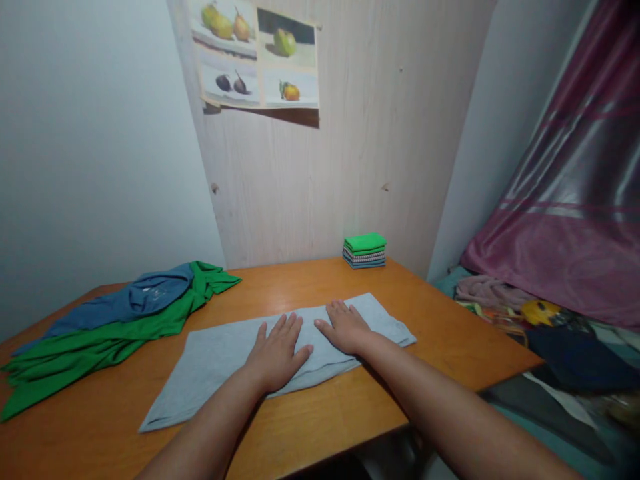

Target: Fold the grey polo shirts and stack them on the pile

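Green cloth (pixel 110 350) and a blue shirt (pixel 110 313) lie rumpled at my ten o'clock. At twelve, on the wooden table (pixel 285 287), I have the folded grey cloth (pixel 323 357) — my left hand (pixel 275 357) and right hand (pixel 346 329) rest flat on it, open, gripping nothing. At one, by the wall (pixel 300 200), sits a folded stack (pixel 365 251) — green uppermost.

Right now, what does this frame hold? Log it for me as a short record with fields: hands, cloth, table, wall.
left hand: palm down on the grey cloth, fingers spread
right hand: palm down on the same cloth, farther right
cloth state: laid out flat and long, layers showing along its near edge
table, left side: blue garment lying loosely over a green garment
table, far edge: folded stack, bright green on top
wall: fruit poster
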Available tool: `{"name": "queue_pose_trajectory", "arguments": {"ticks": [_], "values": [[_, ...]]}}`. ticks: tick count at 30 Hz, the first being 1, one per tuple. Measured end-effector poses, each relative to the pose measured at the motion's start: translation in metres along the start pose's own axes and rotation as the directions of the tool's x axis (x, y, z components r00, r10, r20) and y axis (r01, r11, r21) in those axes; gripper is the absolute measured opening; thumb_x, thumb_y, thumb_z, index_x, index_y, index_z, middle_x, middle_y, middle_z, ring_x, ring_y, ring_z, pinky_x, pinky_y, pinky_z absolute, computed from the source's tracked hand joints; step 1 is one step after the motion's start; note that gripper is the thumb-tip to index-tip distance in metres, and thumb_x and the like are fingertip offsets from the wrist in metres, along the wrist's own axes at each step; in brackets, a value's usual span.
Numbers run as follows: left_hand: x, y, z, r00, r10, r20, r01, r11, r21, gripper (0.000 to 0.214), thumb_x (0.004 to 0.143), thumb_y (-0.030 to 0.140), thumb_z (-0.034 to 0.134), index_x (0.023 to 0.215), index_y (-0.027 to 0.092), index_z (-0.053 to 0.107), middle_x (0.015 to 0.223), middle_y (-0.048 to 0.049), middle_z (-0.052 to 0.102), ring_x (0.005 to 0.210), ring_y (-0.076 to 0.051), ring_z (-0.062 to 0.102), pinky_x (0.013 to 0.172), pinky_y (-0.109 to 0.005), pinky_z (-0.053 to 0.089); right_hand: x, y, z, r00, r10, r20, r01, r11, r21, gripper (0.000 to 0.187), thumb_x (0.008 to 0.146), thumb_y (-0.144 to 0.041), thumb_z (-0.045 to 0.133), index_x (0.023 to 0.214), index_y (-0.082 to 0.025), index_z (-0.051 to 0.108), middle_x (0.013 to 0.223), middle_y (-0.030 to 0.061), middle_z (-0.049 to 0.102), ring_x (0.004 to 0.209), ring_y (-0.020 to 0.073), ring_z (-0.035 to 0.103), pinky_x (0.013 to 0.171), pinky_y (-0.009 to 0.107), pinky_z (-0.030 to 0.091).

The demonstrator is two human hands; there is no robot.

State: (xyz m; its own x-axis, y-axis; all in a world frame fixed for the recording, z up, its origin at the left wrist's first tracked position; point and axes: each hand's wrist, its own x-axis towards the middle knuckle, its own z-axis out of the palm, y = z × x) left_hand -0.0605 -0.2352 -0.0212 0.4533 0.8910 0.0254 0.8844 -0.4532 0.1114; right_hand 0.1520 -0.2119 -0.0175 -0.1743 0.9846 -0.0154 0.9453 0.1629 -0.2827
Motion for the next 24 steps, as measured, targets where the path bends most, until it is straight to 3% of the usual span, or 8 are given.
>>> {"name": "queue_pose_trajectory", "arguments": {"ticks": [4, 10, 15, 20, 24], "values": [[0.000, 0.000, 0.000, 1.000, -0.009, 0.000, 0.009, 1.000, -0.002, 0.080, 0.097, 0.066, 0.026, 0.160, 0.019, 0.026, 0.167, -0.0093, 0.017, 0.155, -0.031, 0.012, 0.122, -0.063, 0.008, -0.007, 0.023, -0.007, 0.992, 0.122, -0.006, -0.122, 0.991, -0.050, 0.090, 0.097, -0.069, 0.017, 0.159, -0.004, 0.025, 0.167, 0.0178, 0.017, 0.155, 0.0278, 0.009, 0.123, 0.044, 0.006], [0.000, 0.002, -0.002, 1.000, -0.021, 0.004, 0.021, 1.000, -0.012, 0.081, 0.096, 0.067, 0.027, 0.160, 0.018, 0.026, 0.167, -0.0098, 0.018, 0.155, -0.031, 0.012, 0.122, -0.063, 0.008, -0.008, 0.044, -0.012, 0.976, 0.205, -0.067, -0.211, 0.971, -0.112, 0.091, 0.097, -0.069, 0.018, 0.159, -0.002, 0.024, 0.167, 0.0194, 0.016, 0.155, 0.0303, 0.006, 0.123, 0.045, 0.004], [0.000, -0.001, 0.000, 1.000, -0.016, 0.001, 0.017, 1.000, -0.019, 0.079, 0.096, 0.066, 0.028, 0.160, 0.020, 0.027, 0.167, -0.0091, 0.017, 0.155, -0.030, 0.013, 0.122, -0.062, 0.008, -0.011, 0.056, -0.010, 0.977, 0.200, -0.077, -0.208, 0.972, -0.112, 0.089, 0.098, -0.069, 0.020, 0.158, -0.005, 0.028, 0.166, 0.0177, 0.019, 0.155, 0.0286, 0.008, 0.123, 0.045, 0.006], [0.000, 0.000, -0.002, 1.000, -0.019, 0.010, 0.019, 0.999, -0.034, 0.079, 0.096, 0.067, 0.029, 0.160, 0.021, 0.028, 0.167, -0.0097, 0.018, 0.155, -0.031, 0.013, 0.122, -0.063, 0.009, -0.006, 0.056, -0.016, 0.957, 0.250, -0.145, -0.267, 0.957, -0.111, 0.092, 0.097, -0.070, 0.021, 0.157, -0.001, 0.029, 0.165, 0.0215, 0.021, 0.154, 0.0336, 0.012, 0.123, 0.051, 0.006], [-0.002, 0.003, -0.001, 1.000, -0.013, 0.004, 0.014, 0.997, -0.075, 0.080, 0.095, 0.069, 0.028, 0.160, 0.022, 0.027, 0.167, -0.0091, 0.018, 0.156, -0.031, 0.011, 0.121, -0.063, 0.008, -0.003, 0.058, -0.008, 0.970, 0.194, -0.147, -0.214, 0.967, -0.138, 0.091, 0.097, -0.069, 0.021, 0.157, 0.000, 0.029, 0.165, 0.0218, 0.022, 0.154, 0.0328, 0.012, 0.123, 0.048, 0.008]]}}
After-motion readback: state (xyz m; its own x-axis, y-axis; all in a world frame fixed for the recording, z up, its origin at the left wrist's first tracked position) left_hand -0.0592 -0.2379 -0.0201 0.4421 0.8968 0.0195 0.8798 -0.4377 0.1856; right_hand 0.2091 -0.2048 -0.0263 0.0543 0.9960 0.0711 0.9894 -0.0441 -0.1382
